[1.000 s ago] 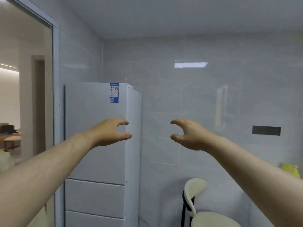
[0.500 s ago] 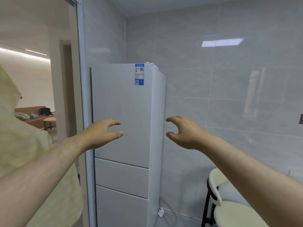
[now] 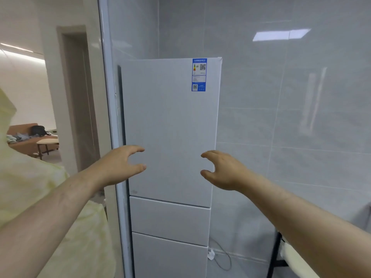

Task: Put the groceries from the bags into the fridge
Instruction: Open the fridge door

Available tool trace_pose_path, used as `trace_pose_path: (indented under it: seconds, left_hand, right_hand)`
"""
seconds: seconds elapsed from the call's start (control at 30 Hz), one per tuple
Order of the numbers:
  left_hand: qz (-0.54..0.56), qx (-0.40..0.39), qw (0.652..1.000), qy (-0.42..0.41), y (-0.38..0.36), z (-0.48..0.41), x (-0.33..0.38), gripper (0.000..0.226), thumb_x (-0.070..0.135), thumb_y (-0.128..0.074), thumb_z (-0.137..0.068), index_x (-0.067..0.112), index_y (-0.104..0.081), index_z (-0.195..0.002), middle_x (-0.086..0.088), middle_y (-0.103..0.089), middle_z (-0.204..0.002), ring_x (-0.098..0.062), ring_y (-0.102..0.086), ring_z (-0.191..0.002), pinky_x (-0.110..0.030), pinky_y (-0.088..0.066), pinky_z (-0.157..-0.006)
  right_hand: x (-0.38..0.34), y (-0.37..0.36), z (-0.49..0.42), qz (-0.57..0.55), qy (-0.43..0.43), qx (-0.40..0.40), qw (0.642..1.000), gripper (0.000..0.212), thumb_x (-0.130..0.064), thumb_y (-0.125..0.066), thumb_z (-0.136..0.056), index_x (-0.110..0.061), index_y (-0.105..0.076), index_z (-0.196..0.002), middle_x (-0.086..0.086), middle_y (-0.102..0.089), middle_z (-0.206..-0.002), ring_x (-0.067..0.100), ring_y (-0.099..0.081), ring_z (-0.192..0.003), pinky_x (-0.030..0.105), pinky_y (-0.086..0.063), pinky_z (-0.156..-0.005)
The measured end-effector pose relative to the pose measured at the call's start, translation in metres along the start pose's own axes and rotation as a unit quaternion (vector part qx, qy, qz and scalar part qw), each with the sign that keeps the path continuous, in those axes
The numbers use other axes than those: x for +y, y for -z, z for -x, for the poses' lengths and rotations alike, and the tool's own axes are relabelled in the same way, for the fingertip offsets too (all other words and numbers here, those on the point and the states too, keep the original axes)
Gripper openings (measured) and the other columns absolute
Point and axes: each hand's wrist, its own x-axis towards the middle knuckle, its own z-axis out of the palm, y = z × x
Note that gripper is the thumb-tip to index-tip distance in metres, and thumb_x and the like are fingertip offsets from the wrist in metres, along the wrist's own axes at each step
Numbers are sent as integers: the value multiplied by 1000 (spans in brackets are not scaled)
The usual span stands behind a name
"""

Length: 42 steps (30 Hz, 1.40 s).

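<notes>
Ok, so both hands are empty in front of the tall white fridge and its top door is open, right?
No: the head view shows the top door of the tall white fridge closed. The left hand and right hand are empty in front of it.

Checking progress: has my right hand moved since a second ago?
Yes: the right hand went left, from over the wall to the fridge door's right edge.

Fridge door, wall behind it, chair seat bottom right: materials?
Fridge door: matte white, probably painted sheet metal or a plastic skin; diffuse sheen, no mirror reflections. Wall: glazed ceramic tile, glossy; grout lines and a sharp ceiling-light reflection. Chair seat: smooth cream, likely moulded plastic, on a black frame; mostly cut off, so uncertain.
</notes>
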Motion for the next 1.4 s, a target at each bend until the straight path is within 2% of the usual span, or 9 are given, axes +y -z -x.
trace_pose_path:
  seconds: [0.27,0.53,0.8,0.93,1.0,1.07,1.17,1.27,1.4]
  left_hand:
    - [33,-31,999,7,-18,-63,-71,60,41,-63,-89,28,-41,-143,7,-38,-151,-15,-38,-136,-33,-34,-112]
    - [30,-42,998,24,-51,-146,-130,61,38,-61,-90,25,-38,-145,6,-36,-152,-13,-36,-137,-27,-30,-110]
    - [39,-11,999,13,-66,-243,-185,73,39,-61,-91,21,-24,-151,1,-19,-159,-14,-24,-143,-25,-18,-113]
    - [57,57,997,22,-70,-289,-219,76,42,-59,-91,19,-20,-152,-4,-16,-160,-19,-19,-145,-32,-17,-117]
    - [80,100,991,26,-74,-310,-229,78,39,-60,-91,15,-19,-152,-5,-20,-158,-21,-22,-144,-31,-18,-114]
    - [130,128,982,41,-79,-330,-238,75,40,-63,-87,15,-28,-148,-7,-30,-152,-25,-31,-138,-34,-27,-112]
    - [197,161,965,66,-89,-355,-246,67,46,-66,-75,18,-43,-131,-10,-49,-131,-31,-49,-119,-42,-43,-99]
    - [179,210,955,105,-101,-375,-252,83,41,-75,-76,8,-35,-141,-19,-41,-139,-37,-43,-125,-46,-39,-105]
    - [239,261,925,138,-107,-393,-256,87,43,-80,-69,4,-39,-135,-21,-44,-136,-37,-43,-125,-47,-39,-105]
  right_hand:
    - [-28,-36,-87,18,9,-11,1000,63,-43,-53,-94,-20,-36,-149,-3,-36,-156,19,-34,-142,36,-30,-116]
    - [-8,-81,-190,39,39,21,998,63,-42,-51,-95,-18,-33,-150,1,-26,-160,18,-18,-148,36,-22,-119]
    - [-21,-123,-304,144,101,69,982,70,-49,-48,-95,-18,-24,-152,8,6,-165,26,11,-151,44,-2,-123]
    - [-26,-137,-342,273,47,121,953,93,-62,-47,-89,-19,1,-156,15,23,-161,38,21,-147,61,4,-118]
    - [-21,-144,-357,280,-14,133,951,103,-65,-52,-85,-20,9,-155,17,25,-159,42,22,-146,66,2,-115]
    - [-13,-152,-367,282,-60,121,950,110,-66,-56,-82,-22,14,-154,17,26,-159,43,21,-146,69,-1,-113]
    - [-1,-161,-375,288,-99,109,946,117,-64,-63,-79,-23,19,-153,17,27,-158,45,19,-146,73,-3,-111]
    - [7,-167,-379,300,-104,118,941,121,-63,-65,-79,-23,23,-151,16,28,-158,45,19,-146,73,-1,-111]
    - [13,-172,-379,309,-104,131,936,122,-65,-65,-78,-25,23,-151,14,28,-158,43,18,-147,70,0,-113]
